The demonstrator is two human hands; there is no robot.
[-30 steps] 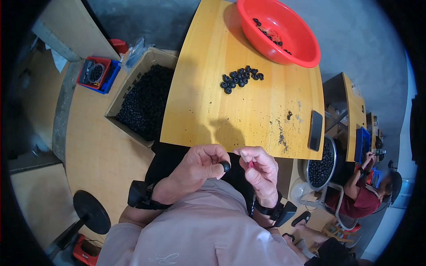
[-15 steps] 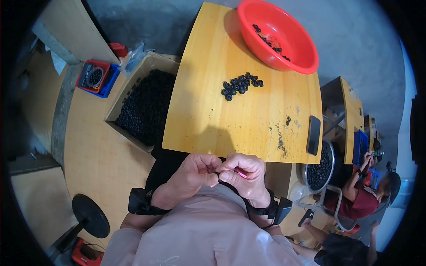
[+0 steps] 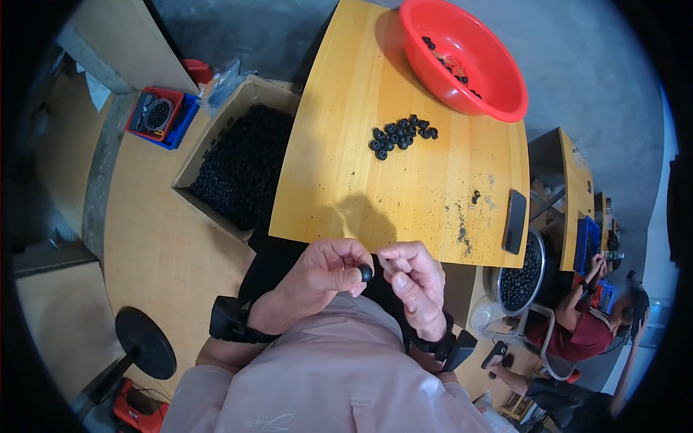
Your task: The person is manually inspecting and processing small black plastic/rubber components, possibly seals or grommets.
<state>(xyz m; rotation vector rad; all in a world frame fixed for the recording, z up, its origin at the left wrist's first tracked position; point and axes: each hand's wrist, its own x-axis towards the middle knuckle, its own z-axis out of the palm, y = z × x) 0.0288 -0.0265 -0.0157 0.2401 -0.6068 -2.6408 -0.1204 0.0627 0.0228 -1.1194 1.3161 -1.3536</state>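
Just past my body, at the near table edge, my left hand (image 3: 325,270) pinches a small black round rubber-like part (image 3: 366,273) between thumb and fingertips. My right hand (image 3: 416,289) is right beside it, fingers curled and thumb bent in; what they close on, if anything, is hidden. The pink tool seen earlier in that hand does not show. A loose cluster of similar black round parts (image 3: 393,137), some with a hole showing, lies on the wooden table (image 3: 325,173).
A red basin (image 3: 469,79) with some black pieces stands at the table's far right. A phone (image 3: 514,221) and black crumbs lie near the right edge. Left of the table is a carton (image 3: 191,151) full of black parts. Co-workers sit at right by a metal bowl (image 3: 540,289).
My hands have come slightly apart, and the right one has turned. The black part now shows clearly in my left fingers. The pink tool has gone out of sight.
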